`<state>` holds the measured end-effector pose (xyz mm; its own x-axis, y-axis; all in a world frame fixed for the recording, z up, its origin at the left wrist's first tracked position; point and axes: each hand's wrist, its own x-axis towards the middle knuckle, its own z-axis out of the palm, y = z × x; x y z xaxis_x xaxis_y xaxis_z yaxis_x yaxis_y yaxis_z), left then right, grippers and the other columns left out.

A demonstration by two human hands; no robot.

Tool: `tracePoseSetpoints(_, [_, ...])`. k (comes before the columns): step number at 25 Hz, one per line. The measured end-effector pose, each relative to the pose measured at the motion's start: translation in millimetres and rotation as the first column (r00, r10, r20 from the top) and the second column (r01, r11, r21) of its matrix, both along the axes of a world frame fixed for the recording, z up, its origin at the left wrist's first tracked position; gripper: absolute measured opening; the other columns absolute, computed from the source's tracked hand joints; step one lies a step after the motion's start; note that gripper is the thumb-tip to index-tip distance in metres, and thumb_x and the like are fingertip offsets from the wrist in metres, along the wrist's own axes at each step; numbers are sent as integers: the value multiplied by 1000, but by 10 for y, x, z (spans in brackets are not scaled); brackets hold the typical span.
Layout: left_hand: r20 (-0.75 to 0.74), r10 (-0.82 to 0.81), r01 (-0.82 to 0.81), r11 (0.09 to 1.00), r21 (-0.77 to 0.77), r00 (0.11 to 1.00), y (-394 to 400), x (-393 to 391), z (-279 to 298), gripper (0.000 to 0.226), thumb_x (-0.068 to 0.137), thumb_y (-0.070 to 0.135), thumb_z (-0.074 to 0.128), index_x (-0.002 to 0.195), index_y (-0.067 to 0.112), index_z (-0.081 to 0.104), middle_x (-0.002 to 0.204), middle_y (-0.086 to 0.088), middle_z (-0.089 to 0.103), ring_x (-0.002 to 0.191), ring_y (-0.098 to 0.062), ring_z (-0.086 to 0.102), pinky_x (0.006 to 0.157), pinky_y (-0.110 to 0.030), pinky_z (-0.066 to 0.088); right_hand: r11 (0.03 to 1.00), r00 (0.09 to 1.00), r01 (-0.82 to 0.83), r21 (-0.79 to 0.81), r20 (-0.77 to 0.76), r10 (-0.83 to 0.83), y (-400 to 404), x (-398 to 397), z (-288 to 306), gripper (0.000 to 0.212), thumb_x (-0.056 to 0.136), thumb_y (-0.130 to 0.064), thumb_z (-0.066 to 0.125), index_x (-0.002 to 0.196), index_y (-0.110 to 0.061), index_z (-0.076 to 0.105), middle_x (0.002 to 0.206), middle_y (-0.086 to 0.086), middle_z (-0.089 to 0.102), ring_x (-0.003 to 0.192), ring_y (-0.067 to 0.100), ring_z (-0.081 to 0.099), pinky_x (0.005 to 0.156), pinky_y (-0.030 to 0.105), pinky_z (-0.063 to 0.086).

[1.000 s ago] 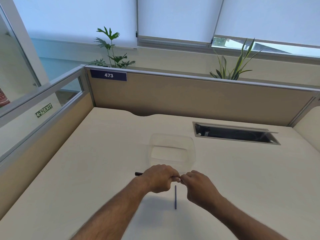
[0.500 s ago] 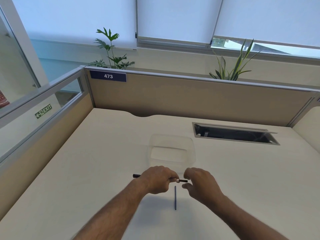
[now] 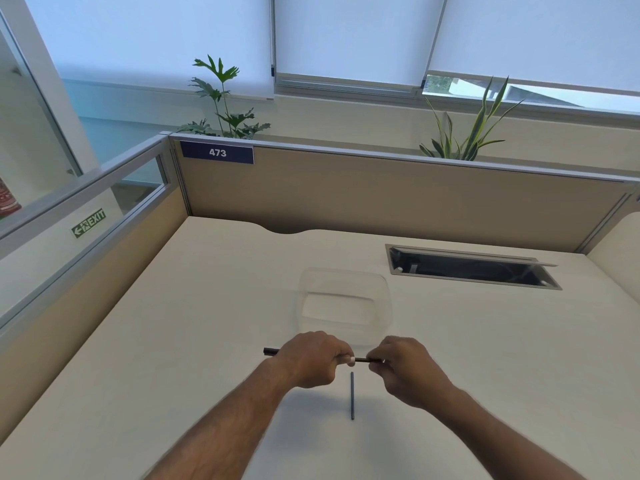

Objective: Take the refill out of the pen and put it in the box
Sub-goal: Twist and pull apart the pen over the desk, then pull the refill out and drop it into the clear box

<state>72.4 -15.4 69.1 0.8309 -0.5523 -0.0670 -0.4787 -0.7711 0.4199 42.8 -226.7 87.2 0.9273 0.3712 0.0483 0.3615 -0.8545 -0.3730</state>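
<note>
Your desk (image 3: 173, 341) carries a clear box (image 3: 344, 303) near its middle, toward the back edge. Just in front, your left hand (image 3: 311, 362) is fisted round the pen (image 3: 272, 351), your right hand (image 3: 405, 370) pinching its dark tip section (image 3: 362, 359) — whether that's the refill, you can't tell. A thin dark stick (image 3: 352, 394) lies below, nearer the front edge. Pull straight along the barrel — no bending.

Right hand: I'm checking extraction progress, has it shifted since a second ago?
Yes. The right hand moved rightward from the loose rod on the desk.
</note>
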Motion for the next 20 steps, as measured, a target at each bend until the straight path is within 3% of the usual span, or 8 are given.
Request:
tracePoseSetpoints(3, [31,50,-49,998,-42,998,34,-19,-38,24,101,35,44,109,32,66,101,6,73,89,-20,62,71,-33,47,973,982,187,133,-48,-183,-62,4,-54,13,84,-18,72,94,-24,79,78,-11,57,71,8,54,62,12,35])
tracePoseSetpoints(7, [76,197,-178,962,-209,977,14,-61,-86,18,99,38,46,100,30,63,81,6,71,77,-19,62,72,-39,54,878,893,437,194,-208,-398,-102,-32,-218,10,77,-16,75,84,-20,80,67,-8,71,64,9,65,56,16,44])
tracePoseSetpoints(11, [-46,385,-356,795,-491,922,-48,-88,-127,5,93,32,59,90,28,59,72,12,71,70,-9,66,67,-33,56,791,790,590,163,-318,-523,-82,-98,-431,11,70,-18,75,80,-20,80,74,-7,76,70,8,68,62,20,49])
tracePoseSetpoints(16, [-261,481,-514,526,-678,837,-85,-66,-158,19,83,23,77,79,27,58,69,10,72,66,-13,68,58,-20,51,752,708,657,50,-382,-594,-63,-126,-614,7,62,-17,71,67,-18,76,67,-7,73,67,12,67,54,20,43])
tracePoseSetpoints(20, [-251,507,-518,500,-694,825,-62,-67,-200,23,79,23,81,77,28,58,66,11,71,66,-8,68,59,-18,51,734,682,678,32,-400,-613,-67,-112,-685,5,60,-20,71,64,-18,73,64,-7,71,64,11,66,48,17,39])
